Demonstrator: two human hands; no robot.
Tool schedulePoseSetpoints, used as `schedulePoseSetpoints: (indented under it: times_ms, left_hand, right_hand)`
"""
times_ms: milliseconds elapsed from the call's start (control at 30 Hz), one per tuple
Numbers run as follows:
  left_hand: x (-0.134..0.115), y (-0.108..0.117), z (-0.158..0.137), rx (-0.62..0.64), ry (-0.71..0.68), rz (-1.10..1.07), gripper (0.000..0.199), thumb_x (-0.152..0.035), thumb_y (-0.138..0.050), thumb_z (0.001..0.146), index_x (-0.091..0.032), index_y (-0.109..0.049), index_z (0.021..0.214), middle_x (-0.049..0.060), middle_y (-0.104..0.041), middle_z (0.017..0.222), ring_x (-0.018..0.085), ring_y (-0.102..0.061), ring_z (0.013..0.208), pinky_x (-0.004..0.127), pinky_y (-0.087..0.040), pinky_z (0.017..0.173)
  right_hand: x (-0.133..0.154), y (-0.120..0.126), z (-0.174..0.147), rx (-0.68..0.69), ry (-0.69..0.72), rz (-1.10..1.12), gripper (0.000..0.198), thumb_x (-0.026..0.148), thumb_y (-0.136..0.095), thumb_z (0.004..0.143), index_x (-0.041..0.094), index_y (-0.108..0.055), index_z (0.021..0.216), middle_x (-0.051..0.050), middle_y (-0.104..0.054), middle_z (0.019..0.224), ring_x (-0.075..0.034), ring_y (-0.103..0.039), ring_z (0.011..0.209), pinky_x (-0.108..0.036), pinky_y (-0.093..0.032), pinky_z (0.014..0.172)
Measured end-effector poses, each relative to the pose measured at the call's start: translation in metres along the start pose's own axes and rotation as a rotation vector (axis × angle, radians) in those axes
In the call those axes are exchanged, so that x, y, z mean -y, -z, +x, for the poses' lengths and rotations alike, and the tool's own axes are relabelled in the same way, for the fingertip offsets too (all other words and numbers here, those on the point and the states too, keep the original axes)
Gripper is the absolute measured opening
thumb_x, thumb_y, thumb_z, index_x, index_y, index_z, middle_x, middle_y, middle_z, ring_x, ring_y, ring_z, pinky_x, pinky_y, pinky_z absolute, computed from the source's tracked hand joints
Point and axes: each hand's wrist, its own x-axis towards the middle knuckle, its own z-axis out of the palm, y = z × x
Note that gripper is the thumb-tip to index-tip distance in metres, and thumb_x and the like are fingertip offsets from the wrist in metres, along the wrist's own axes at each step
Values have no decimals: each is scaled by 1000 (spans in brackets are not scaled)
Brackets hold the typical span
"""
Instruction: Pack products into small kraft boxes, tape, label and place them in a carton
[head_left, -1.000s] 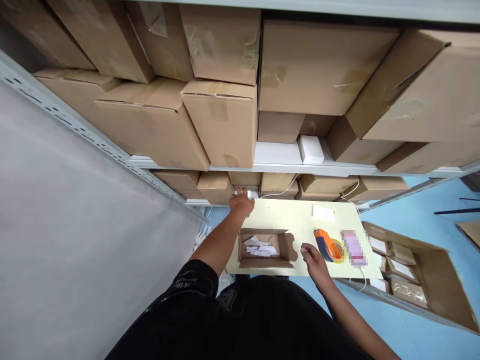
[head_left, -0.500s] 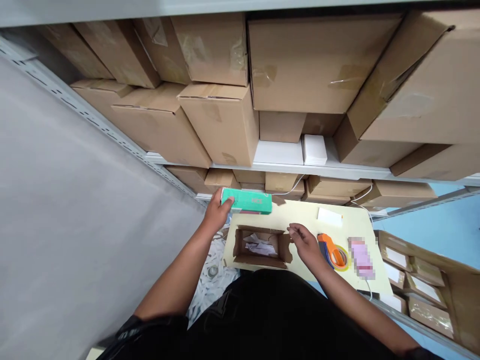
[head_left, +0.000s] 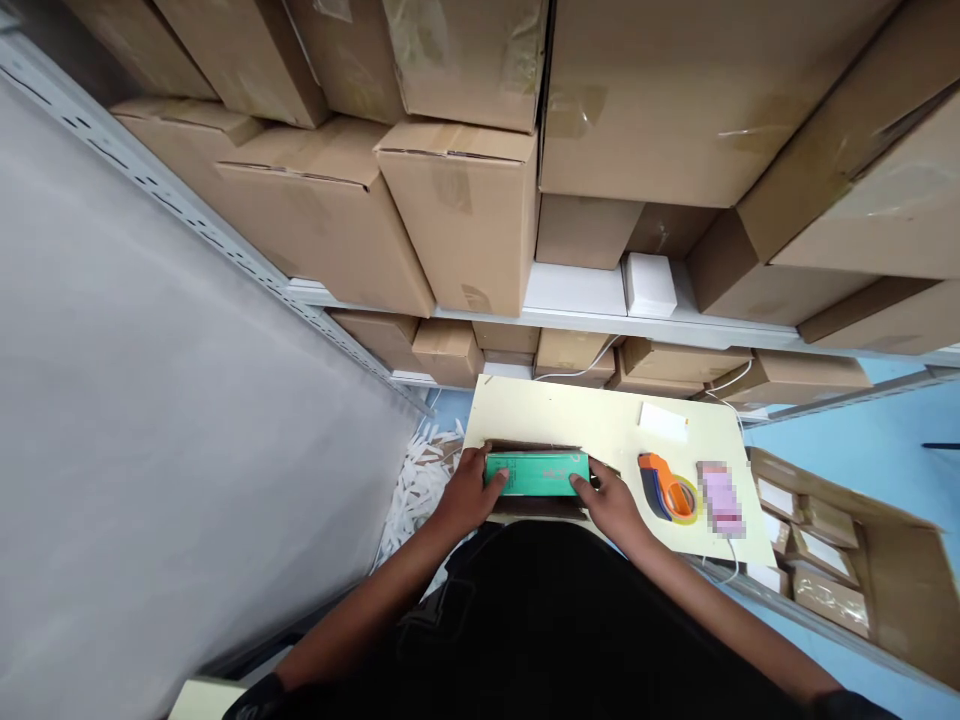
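A green box (head_left: 537, 474) lies level across the mouth of an open brown cardboard box (head_left: 534, 445) on the cream table. My left hand (head_left: 472, 490) grips its left end, thumb on top. At the other end my right hand (head_left: 606, 500) holds it the same way, thumb pressed on the top face. The fingers of both hands are partly hidden at the ends. Most of the cardboard box's inside is covered by the green box, so how deep it sits I cannot tell.
Right of my hands lie an orange tape dispenser (head_left: 667, 488), a pixelated pink item (head_left: 721, 498) and a white card (head_left: 663, 422) on the table (head_left: 555, 403). Shelves of cartons (head_left: 457, 215) rise behind. White paper strips (head_left: 420, 480) cover the floor at left; a large carton (head_left: 892, 570) holds small boxes.
The green box has moved right and down from beyond the cardboard box to over its mouth. My right hand has come in and taken hold of its right end. The view has shifted slightly.
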Motion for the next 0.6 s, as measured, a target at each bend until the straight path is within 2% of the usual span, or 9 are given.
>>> schedulePoseSetpoints:
  times_ms: [100,200,367,467,533,600]
  left_hand:
    - [7,6,4,-7,-25,-17,56,-47,-55,97,-17,-57,144,14,-59,133,28,-58,129,44,-43,115]
    - [12,9,8,-17,-45,-48,52,-46,-55,97,-18,-60,140,14,-62,131,28,-58,129,45,-43,115]
    - [15,12,13,-7,-64,-65,50,-47,-54,98,-18,-61,138,13,-63,129,27,-58,128,45,-43,114]
    - [15,15,19,5,-75,-72,49,-48,-51,99,-17,-62,136,13,-64,129,27,-58,128,45,-43,115]
    - [16,18,23,12,-83,-70,49,-49,-51,99,-17,-63,134,13,-64,127,26,-59,127,44,-44,113]
    - [16,19,26,16,-85,-55,49,-49,-52,99,-17,-63,133,12,-65,126,26,-60,125,43,-45,112]
  right_hand:
    - [-1,-7,-1,-70,-35,192,49,54,-73,82,27,-64,121,-6,-77,112,-27,-71,101,-43,-56,92]
    - [0,-11,-4,-148,-100,407,72,53,-81,77,26,-48,134,-7,-78,110,-26,-74,100,-42,-59,88]
    - [9,-12,-10,-215,-151,506,114,49,-87,73,22,-20,161,-9,-80,110,-29,-74,108,-44,-59,94]
    - [11,-12,-10,-264,-168,546,126,50,-87,72,23,-9,167,-9,-78,116,-29,-74,107,-44,-61,92]
    - [10,-12,-9,-282,-175,581,115,53,-85,73,25,-21,165,-9,-77,119,-29,-74,106,-45,-62,90]
    - [7,-12,-9,-260,-184,621,89,56,-82,77,24,-48,152,-8,-77,117,-29,-74,105,-47,-62,93]
